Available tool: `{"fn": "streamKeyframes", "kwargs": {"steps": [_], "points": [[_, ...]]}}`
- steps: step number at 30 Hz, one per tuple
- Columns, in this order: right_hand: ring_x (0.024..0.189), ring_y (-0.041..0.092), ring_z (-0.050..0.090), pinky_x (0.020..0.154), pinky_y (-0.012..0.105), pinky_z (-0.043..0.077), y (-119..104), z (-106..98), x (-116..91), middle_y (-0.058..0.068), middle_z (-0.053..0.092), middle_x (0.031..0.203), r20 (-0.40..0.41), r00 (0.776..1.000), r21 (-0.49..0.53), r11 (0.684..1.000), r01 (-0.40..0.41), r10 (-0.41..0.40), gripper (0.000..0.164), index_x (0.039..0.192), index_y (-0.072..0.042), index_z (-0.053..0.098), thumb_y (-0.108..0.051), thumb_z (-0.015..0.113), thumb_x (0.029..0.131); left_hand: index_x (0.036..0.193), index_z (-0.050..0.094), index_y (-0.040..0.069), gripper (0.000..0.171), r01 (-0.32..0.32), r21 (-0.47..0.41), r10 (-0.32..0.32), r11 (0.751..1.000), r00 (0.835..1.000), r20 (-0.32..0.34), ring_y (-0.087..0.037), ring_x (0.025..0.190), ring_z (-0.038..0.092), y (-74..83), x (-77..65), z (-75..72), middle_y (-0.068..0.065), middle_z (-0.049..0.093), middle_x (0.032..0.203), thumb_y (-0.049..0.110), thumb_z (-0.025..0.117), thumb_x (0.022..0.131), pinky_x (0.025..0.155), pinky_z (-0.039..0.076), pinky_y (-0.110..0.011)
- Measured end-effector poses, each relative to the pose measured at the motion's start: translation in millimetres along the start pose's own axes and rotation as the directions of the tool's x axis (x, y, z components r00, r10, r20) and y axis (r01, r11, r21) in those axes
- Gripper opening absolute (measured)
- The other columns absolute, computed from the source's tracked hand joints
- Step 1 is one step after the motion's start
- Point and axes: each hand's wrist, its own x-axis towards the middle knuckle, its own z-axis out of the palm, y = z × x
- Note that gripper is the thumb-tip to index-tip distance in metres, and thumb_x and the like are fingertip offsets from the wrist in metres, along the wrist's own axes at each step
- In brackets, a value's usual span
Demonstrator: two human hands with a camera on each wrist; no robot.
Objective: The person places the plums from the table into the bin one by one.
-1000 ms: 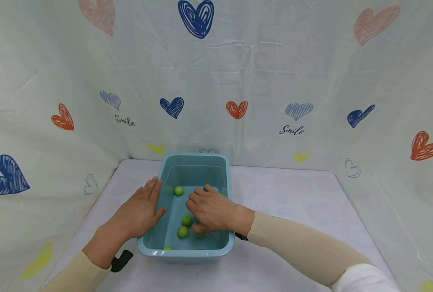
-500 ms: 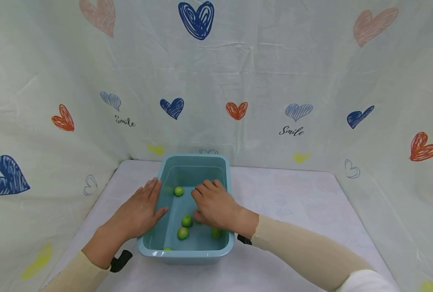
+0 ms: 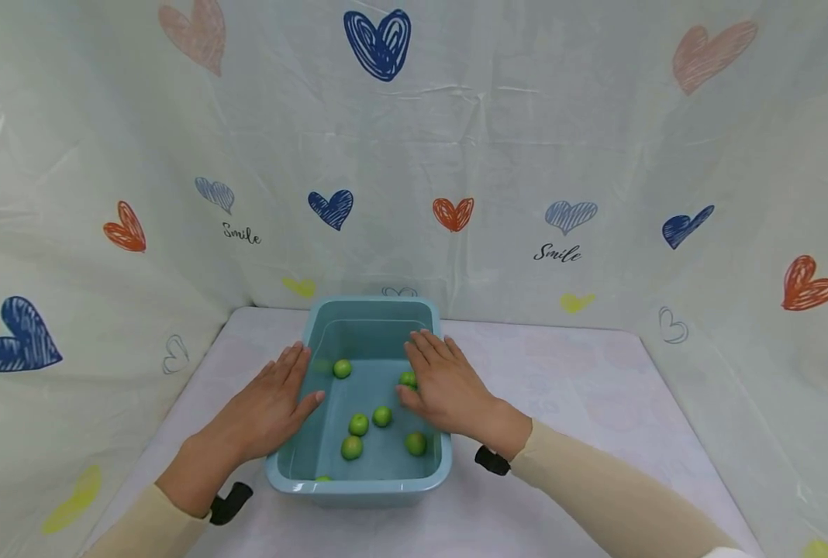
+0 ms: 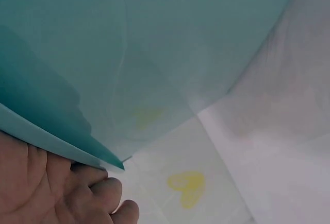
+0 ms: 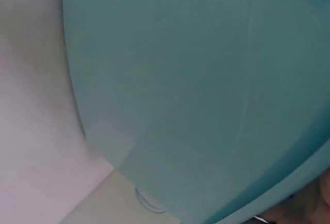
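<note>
In the head view a blue-green plastic basin [image 3: 358,487] stands on the table, with several small green limes scattered over its floor. One lime [image 3: 342,368] lies toward the back left, another lime [image 3: 416,443] at the front right. My left hand [image 3: 263,407] rests on the basin's left rim, fingers straight, thumb over the inside. My right hand [image 3: 449,384] lies across the right rim with straight fingers, partly covering a lime [image 3: 408,379]. The left wrist view shows the left fingers [image 4: 103,193] under the rim, against the basin's outer side [image 4: 170,38].
The basin stands on a pale cloth-covered table [image 3: 546,387], near its back edge. A white curtain [image 3: 498,155] printed with hearts surrounds the table at the back and sides. A black strap [image 3: 492,460] shows at the right wrist, another black piece [image 3: 231,503] at the left wrist.
My right hand has come out of the basin's middle to its right rim, and its curled fingers have straightened. Limes it covered now show. The left hand stays on the left rim.
</note>
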Motion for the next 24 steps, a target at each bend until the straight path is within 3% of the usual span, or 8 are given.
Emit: {"fn": "streamKeyframes", "kwargs": {"steps": [3, 7, 15, 24], "points": [[0.162, 0.039, 0.02, 0.129, 0.065, 0.019, 5.1, -2.3, -5.0, 0.023, 0.029, 0.171, 0.083, 0.993, 0.068, 0.994, -0.085, 0.079, 0.077, 0.162, 0.005, 0.034, -0.05, 0.049, 0.11, 0.161, 0.025, -0.012, 0.08, 0.007, -0.009, -0.007, 1.0, 1.0, 0.004, -0.05, 0.158, 0.023, 0.8, -0.8, 1.6, -0.031, 0.022, 0.171, 0.046, 0.047, 0.111, 0.126, 0.027, -0.066], [0.164, 0.038, 0.014, 0.129, 0.066, 0.015, 13.6, -3.6, -13.0, 0.023, 0.023, 0.173, 0.114, 0.985, 0.102, 0.984, -0.144, 0.132, 0.081, 0.163, 0.006, 0.028, -0.053, 0.044, 0.11, 0.162, 0.024, -0.012, 0.08, 0.02, -0.03, -0.02, 0.999, 1.0, 0.006, -0.049, 0.159, 0.022, 5.0, 0.0, 3.5, -0.031, 0.021, 0.171, 0.047, 0.045, 0.112, 0.127, 0.025, -0.065], [0.163, 0.04, 0.015, 0.127, 0.07, 0.015, 30.9, -7.8, -28.4, 0.025, 0.024, 0.172, 0.083, 0.98, 0.132, 0.972, -0.193, 0.183, 0.082, 0.163, 0.007, 0.028, -0.052, 0.048, 0.109, 0.162, 0.023, -0.012, 0.08, 0.018, -0.049, -0.019, 0.999, 1.0, -0.003, -0.048, 0.159, 0.022, 22.3, 8.3, 7.2, -0.031, 0.021, 0.171, 0.043, 0.05, 0.111, 0.127, 0.026, -0.063], [0.162, 0.042, 0.018, 0.126, 0.073, 0.017, 54.7, -13.4, -49.5, 0.026, 0.026, 0.171, 0.048, 0.974, 0.09, 0.97, -0.226, 0.222, 0.083, 0.163, 0.007, 0.028, -0.051, 0.051, 0.109, 0.163, 0.021, -0.011, 0.081, 0.001, -0.052, 0.001, 0.999, 0.999, 0.043, -0.045, 0.161, 0.017, 47.8, 29.7, 12.5, -0.029, 0.016, 0.173, 0.044, 0.05, 0.111, 0.13, 0.022, -0.06]]}}
